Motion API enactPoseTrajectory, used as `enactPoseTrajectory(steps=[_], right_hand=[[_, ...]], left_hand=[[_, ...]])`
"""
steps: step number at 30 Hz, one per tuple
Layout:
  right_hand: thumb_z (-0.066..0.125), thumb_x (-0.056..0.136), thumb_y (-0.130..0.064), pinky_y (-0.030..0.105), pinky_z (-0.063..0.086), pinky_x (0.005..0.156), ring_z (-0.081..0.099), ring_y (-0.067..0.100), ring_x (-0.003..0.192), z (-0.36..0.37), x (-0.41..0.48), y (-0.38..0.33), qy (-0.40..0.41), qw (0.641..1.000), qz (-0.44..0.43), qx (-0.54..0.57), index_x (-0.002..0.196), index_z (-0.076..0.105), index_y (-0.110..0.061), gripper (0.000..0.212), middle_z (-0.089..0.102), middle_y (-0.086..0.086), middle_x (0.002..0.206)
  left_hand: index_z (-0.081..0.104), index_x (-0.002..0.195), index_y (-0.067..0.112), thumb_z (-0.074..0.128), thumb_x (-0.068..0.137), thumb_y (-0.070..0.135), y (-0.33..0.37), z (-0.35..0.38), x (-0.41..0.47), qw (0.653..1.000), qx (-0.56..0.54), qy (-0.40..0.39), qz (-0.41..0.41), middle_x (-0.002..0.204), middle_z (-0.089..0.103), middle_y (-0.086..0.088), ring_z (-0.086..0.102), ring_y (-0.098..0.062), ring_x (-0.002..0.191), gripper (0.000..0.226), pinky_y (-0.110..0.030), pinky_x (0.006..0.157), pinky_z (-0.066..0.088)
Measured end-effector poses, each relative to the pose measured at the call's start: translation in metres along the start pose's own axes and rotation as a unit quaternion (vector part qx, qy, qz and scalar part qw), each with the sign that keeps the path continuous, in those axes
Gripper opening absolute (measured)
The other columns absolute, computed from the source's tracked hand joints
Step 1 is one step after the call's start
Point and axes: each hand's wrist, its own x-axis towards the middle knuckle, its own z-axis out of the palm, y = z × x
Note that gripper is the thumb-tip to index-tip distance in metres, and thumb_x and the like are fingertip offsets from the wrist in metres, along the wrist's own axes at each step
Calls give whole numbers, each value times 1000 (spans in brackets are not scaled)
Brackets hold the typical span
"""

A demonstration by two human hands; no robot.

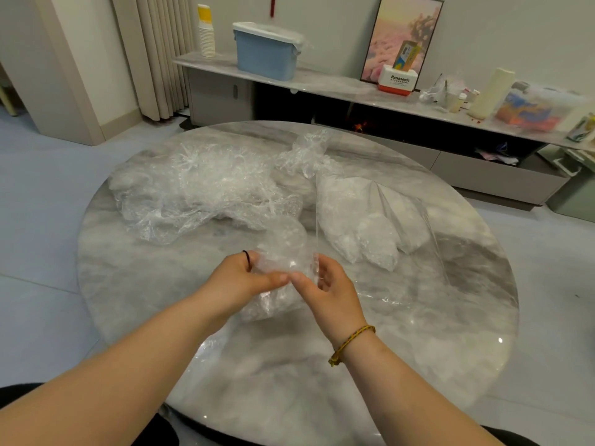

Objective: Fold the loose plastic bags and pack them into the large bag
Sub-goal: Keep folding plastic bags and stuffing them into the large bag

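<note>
Over the near middle of the table: both hands hold one clear bag (283, 262) between them.
Left hand (238, 280): fingers closed on the bag's left side, thumb on top; a black ring shows on one finger.
Right hand (325, 284): fingers curled around the bag's right edge.
Bag: crumpled, hanging below the hands towards the round table (418, 333).
Loose bags (199, 188): heaped far left, well apart from the hands.
Large bag (370, 220): on the right, part filled.
</note>
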Motion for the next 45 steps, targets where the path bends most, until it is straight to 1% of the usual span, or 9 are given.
enactPoseTrajectory(steps=[3, 8, 15, 21, 23, 29, 34, 38, 45], right_hand=[[59, 86, -3, 13, 36, 55, 42, 1, 53, -9, 4, -3, 35, 999, -6, 19, 63, 51, -14, 26, 47, -2, 59], [50, 89, 1, 22, 37, 57, 41, 11, 54, -39, 14, -11, 97, 994, -7, 53, 59, 47, -15, 34, 45, -1, 56], [42, 91, -1, 12, 20, 35, 27, 4, 35, -100, 38, -1, 211, 976, 47, -36, 53, 35, -11, 40, 29, 0, 49], [34, 90, 6, 18, 27, 53, 36, 16, 66, -100, 48, 18, 88, 965, 101, -224, 100, 58, -4, 29, 41, 1, 75], [32, 93, 4, 8, 26, 59, 40, 14, 78, -94, 51, 17, 60, 963, 94, -246, 140, 33, -15, 51, 40, -6, 86], [35, 94, 0, 10, 21, 55, 22, 1, 57, -89, 75, 14, 119, 942, 86, -301, 146, 16, -11, 56, 19, -11, 68], [35, 93, -1, 21, 24, 50, 41, 18, 69, -108, 104, 11, 200, 888, 106, -400, 133, 31, -2, 40, 26, -1, 66], [34, 90, 8, 31, 39, 71, 53, 30, 102, -121, 113, 16, 170, 821, 95, -537, 127, 33, 0, 38, 56, 15, 105], [37, 91, 1, 29, 39, 87, 48, 25, 111, -129, 119, 33, 149, 732, 84, -659, 126, 33, -3, 36, 48, 12, 122]], left_hand=[[63, 82, 16, 70, 76, 4, 2, 14, 1, 1000, 0, -22, 12, 76, 69, 9, 64, 6, 63, 15, -5, 58, 47], [58, 91, 24, 56, 89, 19, 9, 32, 9, 1000, -17, -12, 16, 90, 61, 8, 57, -1, 77, 6, -6, 62, 44], [61, 118, 28, 47, 93, 35, -14, 57, 22, 924, 361, -15, 126, 152, 17, 6, 14, -12, 138, 30, -20, 109, 13], [36, 140, 19, 40, 98, 29, -27, 67, 34, 907, 417, -35, 57, 156, 5, 3, 33, -18, 134, 44, -25, 110, 25], [36, 140, 15, 43, 96, 15, -29, 67, 37, 927, 369, -24, 62, 152, 19, 4, 42, -19, 127, 44, -23, 107, 29], [38, 138, 19, 43, 90, -2, -25, 66, 37, 944, 313, -11, 104, 144, 33, 11, 51, -8, 87, 52, -4, 84, 28], [32, 141, 26, 46, 91, 1, -27, 64, 38, 941, 319, -23, 113, 146, 32, 9, 51, -3, 94, 58, 2, 80, 20], [28, 142, 27, 45, 90, 1, -27, 66, 40, 942, 317, -24, 105, 144, 35, 8, 52, -8, 110, 60, 0, 79, 23], [27, 142, 30, 46, 91, 3, -28, 74, 40, 948, 297, -46, 101, 125, 27, 26, 57, -6, 93, 61, 9, 70, 28]])
